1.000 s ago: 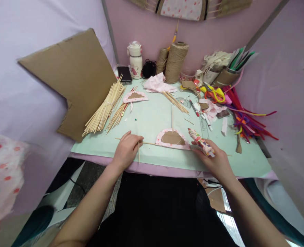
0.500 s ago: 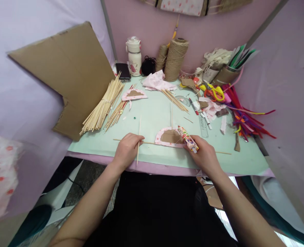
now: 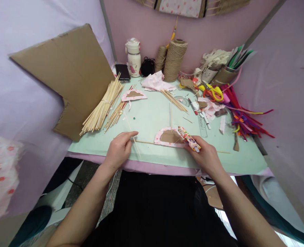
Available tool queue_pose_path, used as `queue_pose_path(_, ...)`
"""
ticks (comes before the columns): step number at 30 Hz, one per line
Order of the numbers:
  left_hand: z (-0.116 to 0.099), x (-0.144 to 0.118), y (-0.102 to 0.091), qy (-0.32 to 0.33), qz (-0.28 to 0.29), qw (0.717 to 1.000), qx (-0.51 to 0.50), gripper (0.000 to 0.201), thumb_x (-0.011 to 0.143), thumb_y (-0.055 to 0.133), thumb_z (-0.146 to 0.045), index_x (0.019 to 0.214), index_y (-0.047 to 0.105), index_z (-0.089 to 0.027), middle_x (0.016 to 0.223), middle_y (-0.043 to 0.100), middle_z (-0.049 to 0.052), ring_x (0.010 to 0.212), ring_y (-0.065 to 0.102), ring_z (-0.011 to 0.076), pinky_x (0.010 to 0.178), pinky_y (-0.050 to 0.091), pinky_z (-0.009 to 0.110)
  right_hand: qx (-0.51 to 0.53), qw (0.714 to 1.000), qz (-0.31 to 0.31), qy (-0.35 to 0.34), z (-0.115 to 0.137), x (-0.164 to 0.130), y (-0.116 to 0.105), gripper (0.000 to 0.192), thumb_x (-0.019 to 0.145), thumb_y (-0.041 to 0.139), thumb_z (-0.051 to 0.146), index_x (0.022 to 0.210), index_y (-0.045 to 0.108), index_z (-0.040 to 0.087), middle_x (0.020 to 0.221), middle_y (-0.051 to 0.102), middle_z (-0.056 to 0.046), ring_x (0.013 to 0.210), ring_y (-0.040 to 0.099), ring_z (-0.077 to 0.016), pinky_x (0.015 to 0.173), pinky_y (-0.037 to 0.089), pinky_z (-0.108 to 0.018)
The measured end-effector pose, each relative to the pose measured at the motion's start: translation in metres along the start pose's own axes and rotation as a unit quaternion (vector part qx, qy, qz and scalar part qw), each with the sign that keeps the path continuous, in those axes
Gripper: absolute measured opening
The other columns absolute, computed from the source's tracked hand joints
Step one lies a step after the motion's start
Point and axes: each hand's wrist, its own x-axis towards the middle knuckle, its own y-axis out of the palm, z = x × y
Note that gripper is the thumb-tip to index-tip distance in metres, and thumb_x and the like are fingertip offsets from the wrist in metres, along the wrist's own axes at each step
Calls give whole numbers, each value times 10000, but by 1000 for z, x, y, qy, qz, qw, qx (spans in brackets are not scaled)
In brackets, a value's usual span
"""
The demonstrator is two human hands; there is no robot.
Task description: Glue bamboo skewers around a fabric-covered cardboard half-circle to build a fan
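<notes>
As right hand (image 3: 205, 151) holds tube (image 3: 189, 139), two semicircles (image 3: 171, 136) (image 3: 134, 95) lie.

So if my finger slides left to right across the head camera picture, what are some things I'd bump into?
Big cardboard sheet, left hand, pink-edged cardboard half-circle, right hand, pipe cleaners.

Red-dotted pink border (image 3: 158, 137), brown cardboard centre (image 3: 169, 137)
</notes>
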Motion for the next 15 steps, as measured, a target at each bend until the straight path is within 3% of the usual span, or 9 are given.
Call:
queue_pose_path(5,-19,10,-12,-122,-12,987,-105,248,876,534,-266,1027,709,-177,970,738,41,850,672,164,780,523,277,15,1000,-26,5,5,-5,-7,238,866,536,331,1039,642,207,1033,730,-88,862,678,-243,702,480,-301)
queue_pose_path(10,-31,31,6,-221,16,940,-260,269,779,671,-357,949,693,-149,737,697,23,585,615,124,572,495,243,51,999,-8,17,17,-9,-16,240,858,582,374,1037,643,227,992,737,-60,838,679,-231,704,482,-297)
queue_pose_path(12,-33,39,13,-236,22,926,-294,264,798,629,-345,953,680,-138,789,712,44,583,616,121,552,499,239,75,997,16,26,22,-9,-20,227,853,594,368,1031,644,235,995,738,-48,853,678,-228,720,481,-299)
queue_pose_path(15,-33,44,18,-223,52,933,-277,300,849,494,-249,1072,665,-143,1005,733,77,688,663,123,660,544,254,98,994,45,35,27,-8,-22,211,850,600,376,1001,651,238,986,737,-40,859,674,-228,726,478,-304)
